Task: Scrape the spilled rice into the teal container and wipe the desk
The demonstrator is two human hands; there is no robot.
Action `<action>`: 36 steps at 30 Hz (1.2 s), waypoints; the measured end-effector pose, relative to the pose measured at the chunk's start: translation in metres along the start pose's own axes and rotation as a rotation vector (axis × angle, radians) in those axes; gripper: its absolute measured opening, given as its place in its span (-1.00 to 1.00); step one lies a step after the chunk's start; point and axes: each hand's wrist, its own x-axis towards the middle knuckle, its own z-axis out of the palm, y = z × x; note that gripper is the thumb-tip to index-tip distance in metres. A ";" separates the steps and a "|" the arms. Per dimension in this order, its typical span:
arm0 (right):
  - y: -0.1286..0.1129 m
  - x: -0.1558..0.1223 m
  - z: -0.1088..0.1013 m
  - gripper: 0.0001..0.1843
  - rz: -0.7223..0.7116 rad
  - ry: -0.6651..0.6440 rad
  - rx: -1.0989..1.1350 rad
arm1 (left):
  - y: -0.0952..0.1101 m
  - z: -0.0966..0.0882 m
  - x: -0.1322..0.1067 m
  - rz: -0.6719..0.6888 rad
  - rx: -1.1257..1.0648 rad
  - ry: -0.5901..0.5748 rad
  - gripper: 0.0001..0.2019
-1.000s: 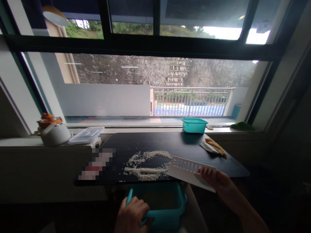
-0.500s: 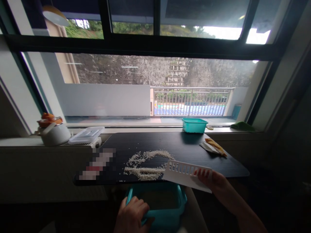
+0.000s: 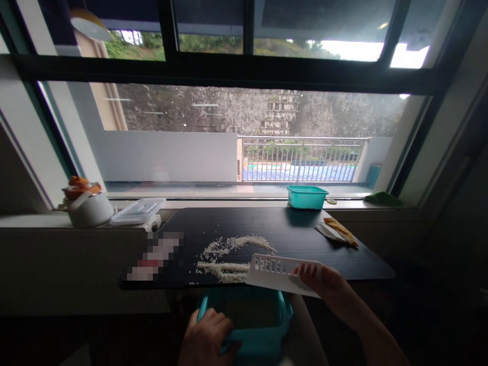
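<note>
On table [image 3: 236, 219] | rice [image 3: 224, 267] | beyond left hand [image 3: 210, 329], left of right hand [image 3: 324, 279]

The lower edge cuts my left grip [image 3: 209, 330] at the wrist and crops the teal bin [image 3: 263, 339], whose inside is too dim to read. My right grip's [image 3: 328, 281] thumb is out of sight. Pixelation masks a patch [image 3: 154, 256] on the tabletop [image 3: 292, 236].

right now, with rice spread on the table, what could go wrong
The rice has stray grains near the front edge of the table, left of the near teal tub; they could miss it and fall. The tub might tip, as only the left fingers are seen holding it, on one side. Grains may slip through the slots in the white scraper.
</note>
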 end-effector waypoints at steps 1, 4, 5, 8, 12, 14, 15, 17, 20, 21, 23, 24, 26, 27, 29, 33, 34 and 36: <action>-0.001 0.000 0.001 -0.63 -0.003 -0.006 -0.006 | 0.000 0.000 0.000 -0.007 -0.001 -0.004 -0.75; -0.002 0.005 0.004 -0.61 -0.021 -0.010 -0.009 | 0.001 -0.002 0.000 -0.032 -0.009 -0.020 -0.82; -0.001 0.007 0.006 -0.60 -0.026 -0.010 -0.001 | 0.001 -0.002 0.000 -0.037 -0.014 -0.028 -0.84; 0.005 0.013 0.011 -0.54 -0.032 -0.027 0.025 | -0.002 -0.003 0.000 -0.035 -0.019 -0.032 -0.87; 0.004 0.013 0.016 -0.58 -0.017 -0.073 0.030 | -0.006 -0.002 -0.001 -0.013 -0.004 0.006 -0.91; 0.001 0.012 0.018 -0.61 -0.012 -0.084 0.039 | -0.007 -0.002 -0.003 -0.011 0.006 0.024 -0.91; 0.000 0.012 0.019 -0.60 -0.014 -0.078 0.043 | -0.008 -0.001 -0.004 -0.015 0.012 0.033 -0.90; -0.001 0.014 0.020 -0.57 -0.019 -0.046 0.048 | -0.010 -0.001 -0.006 -0.017 0.024 0.051 -0.89; 0.000 0.019 0.021 -0.55 -0.012 -0.034 0.042 | -0.013 -0.001 -0.007 0.011 0.030 0.078 -0.85; 0.000 0.020 0.021 -0.55 -0.010 -0.051 0.041 | -0.014 -0.001 -0.007 0.020 0.031 0.087 -0.84; 0.000 0.021 0.021 -0.55 -0.008 -0.093 0.035 | -0.015 -0.001 -0.007 0.028 0.037 0.095 -0.86; 0.000 0.021 0.020 -0.56 -0.010 -0.109 0.032 | -0.015 -0.001 -0.007 0.025 0.040 0.096 -0.87; -0.002 0.020 0.020 -0.57 -0.021 -0.105 0.023 | -0.014 -0.002 -0.006 0.010 0.044 0.092 -0.89; -0.003 0.020 0.020 -0.58 -0.022 -0.093 0.020 | -0.014 -0.003 -0.006 -0.001 0.042 0.088 -0.89; -0.006 0.019 0.020 -0.59 -0.021 -0.061 0.021 | -0.013 -0.003 -0.006 -0.023 0.034 0.074 -0.89; -0.008 0.017 0.023 -0.57 -0.023 -0.046 0.044 | -0.012 -0.004 -0.006 -0.020 0.024 0.059 -0.87; -0.007 0.017 0.023 -0.58 -0.027 -0.050 0.048 | -0.012 -0.004 -0.006 -0.012 0.024 0.059 -0.85; -0.005 0.017 0.023 -0.60 -0.032 -0.062 0.054 | -0.012 -0.005 -0.006 -0.007 0.026 0.062 -0.84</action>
